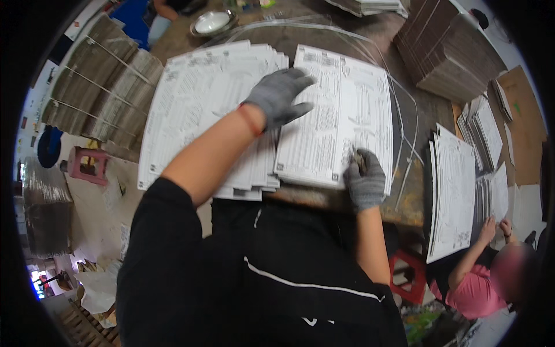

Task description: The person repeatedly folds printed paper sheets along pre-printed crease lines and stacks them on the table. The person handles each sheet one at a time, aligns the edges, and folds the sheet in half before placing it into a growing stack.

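Worn brown tabletop [416, 115] carries fanned white printed sheets [202, 110] on the left and a squared stack [341, 115] beside them. Left hand [280, 95], gloved grey, lies flat and spread across both. Right hand [364, 179] pinches the stack's near corner at the table edge. Brown cardboard bundles [98, 87] crowd the left side.

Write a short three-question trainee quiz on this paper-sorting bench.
1. True or false: both hands wear grey gloves.
2. Which hand lies flat on the right stack of printed sheets? A) left hand B) right hand
3. What does the right hand pinch?

Key:
1. True.
2. A: the left hand rests on it, beside the fanned left stack.
3. The right stack's near edge, at its lower right corner.
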Tool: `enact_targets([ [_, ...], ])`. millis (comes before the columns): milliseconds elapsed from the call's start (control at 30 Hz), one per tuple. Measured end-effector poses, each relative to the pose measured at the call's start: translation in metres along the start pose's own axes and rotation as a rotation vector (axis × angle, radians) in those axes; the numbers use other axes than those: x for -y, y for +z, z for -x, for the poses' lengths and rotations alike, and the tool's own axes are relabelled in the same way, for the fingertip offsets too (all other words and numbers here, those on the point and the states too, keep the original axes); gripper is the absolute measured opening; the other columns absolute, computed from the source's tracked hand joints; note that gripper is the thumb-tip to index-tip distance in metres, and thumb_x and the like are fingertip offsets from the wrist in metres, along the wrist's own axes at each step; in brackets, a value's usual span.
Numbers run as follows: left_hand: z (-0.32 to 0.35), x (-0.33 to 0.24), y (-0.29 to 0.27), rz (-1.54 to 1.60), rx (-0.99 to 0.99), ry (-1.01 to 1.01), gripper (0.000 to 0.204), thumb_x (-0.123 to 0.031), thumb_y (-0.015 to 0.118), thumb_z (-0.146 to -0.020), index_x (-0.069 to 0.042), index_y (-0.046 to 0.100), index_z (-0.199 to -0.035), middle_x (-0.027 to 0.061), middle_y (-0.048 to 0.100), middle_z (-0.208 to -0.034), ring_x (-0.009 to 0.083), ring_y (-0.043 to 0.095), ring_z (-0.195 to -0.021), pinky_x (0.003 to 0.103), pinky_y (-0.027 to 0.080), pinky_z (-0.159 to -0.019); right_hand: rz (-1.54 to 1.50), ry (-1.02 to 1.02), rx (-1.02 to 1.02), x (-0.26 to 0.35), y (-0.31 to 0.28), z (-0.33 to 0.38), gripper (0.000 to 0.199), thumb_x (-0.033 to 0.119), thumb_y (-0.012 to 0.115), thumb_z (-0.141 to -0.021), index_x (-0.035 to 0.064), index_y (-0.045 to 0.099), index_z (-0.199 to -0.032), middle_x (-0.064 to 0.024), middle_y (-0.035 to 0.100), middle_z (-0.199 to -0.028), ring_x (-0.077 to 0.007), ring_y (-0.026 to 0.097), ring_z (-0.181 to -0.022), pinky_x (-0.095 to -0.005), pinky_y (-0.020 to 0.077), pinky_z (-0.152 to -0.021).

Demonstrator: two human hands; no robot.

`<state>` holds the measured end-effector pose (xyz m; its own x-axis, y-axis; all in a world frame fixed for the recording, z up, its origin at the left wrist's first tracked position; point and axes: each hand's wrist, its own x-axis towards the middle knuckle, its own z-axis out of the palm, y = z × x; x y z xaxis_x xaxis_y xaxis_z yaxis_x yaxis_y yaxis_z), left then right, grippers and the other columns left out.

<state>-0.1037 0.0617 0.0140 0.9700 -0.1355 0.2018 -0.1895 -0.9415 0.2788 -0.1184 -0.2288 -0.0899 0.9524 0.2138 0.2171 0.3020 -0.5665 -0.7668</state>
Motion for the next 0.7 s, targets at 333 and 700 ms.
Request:
enact_targets([
  [333,-0.090,-0.041,0.108,-0.180,0.179,0.016,0.075,-0.065,0.038,-0.094,-0.018,0.030,-0.153,0.0111,0.025,-0.159,0.0273,0.021,-0.148,0.040,0.012,-0.122,-0.192,0.124,0.003,0.010,0.004,0.002,0.024,0.006,0.065,-0.087,-0.0046,0.064,-0.108,-0.0162,0.071,-0.091,-0.0191,0.070,-0.084,-0.0287,0.0536,-0.079],
  [700,-0.090,-0.037,0.113,-0.170,0.144,0.011,0.073,-0.064,0.040,-0.094,-0.020,0.032,-0.152,0.0105,0.027,-0.159,0.0278,0.023,-0.147,0.040,0.014,-0.122,0.083,-0.034,0.045,0.044,0.035,-0.017,0.017,0.011,0.066,-0.086,0.0030,0.067,-0.101,-0.0170,0.069,-0.089,-0.0318,0.068,-0.081,-0.0372,0.0544,-0.075],
])
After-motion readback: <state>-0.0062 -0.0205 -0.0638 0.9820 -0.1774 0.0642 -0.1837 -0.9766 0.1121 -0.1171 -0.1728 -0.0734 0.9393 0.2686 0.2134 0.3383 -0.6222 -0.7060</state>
